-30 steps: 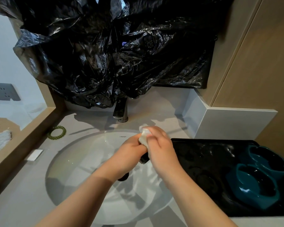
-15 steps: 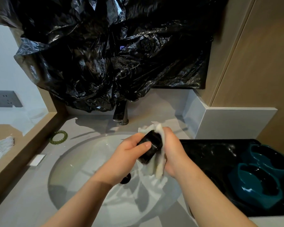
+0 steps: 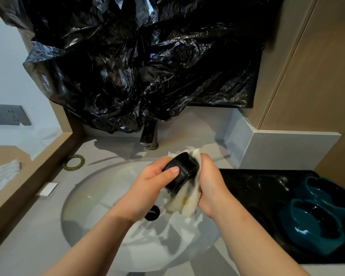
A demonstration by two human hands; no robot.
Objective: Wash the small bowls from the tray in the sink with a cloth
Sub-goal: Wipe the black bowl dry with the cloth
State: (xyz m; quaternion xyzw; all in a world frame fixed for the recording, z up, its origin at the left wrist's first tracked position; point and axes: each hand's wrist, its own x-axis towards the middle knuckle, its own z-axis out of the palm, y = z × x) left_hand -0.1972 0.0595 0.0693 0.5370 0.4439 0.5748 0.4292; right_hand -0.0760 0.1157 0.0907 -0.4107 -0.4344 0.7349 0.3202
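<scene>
Head view: Over a white oval sink [image 3: 100, 196] set in a grey countertop [image 3: 28, 246], a person scrubs a small black bowl [image 3: 182, 174] with both bare hands. The left hand [image 3: 153, 182] grips the bowl, fingers curled round its side and thumb pressed flat on the glossy wall. The right hand [image 3: 211, 188] is clenched on a pale, wet cloth [image 3: 184, 202], which is bunched against the bowl's far side and hangs in folds below it, with a faint yellow stain on one fold. The bowl is tilted and held in the air above the basin, up at about one o'clock from the dark drain [image 3: 152, 213].

At three o'clock from the sink, just beside its rim, a black tray [image 3: 247, 188] lies on the counter, its surface wet and shining. Two teal bowls stand at its right end, the nearer one [image 3: 315, 230] touching the farther one [image 3: 327, 192].

At twelve o'clock, a dark metal faucet [image 3: 149, 136] rises behind the basin, its top buried under a large crumpled black plastic bag [image 3: 137, 66] that fills the wall above. At ten o'clock from the sink, a green beaded bracelet [image 3: 74, 161] lies on the counter; at nine o'clock, a small white card [image 3: 47, 188] lies flat, too small to show any print. A grey socket plate [image 3: 6, 114] is on the wall at far left. Wood-toned cabinet panels [image 3: 317, 76] stand at upper right.
</scene>
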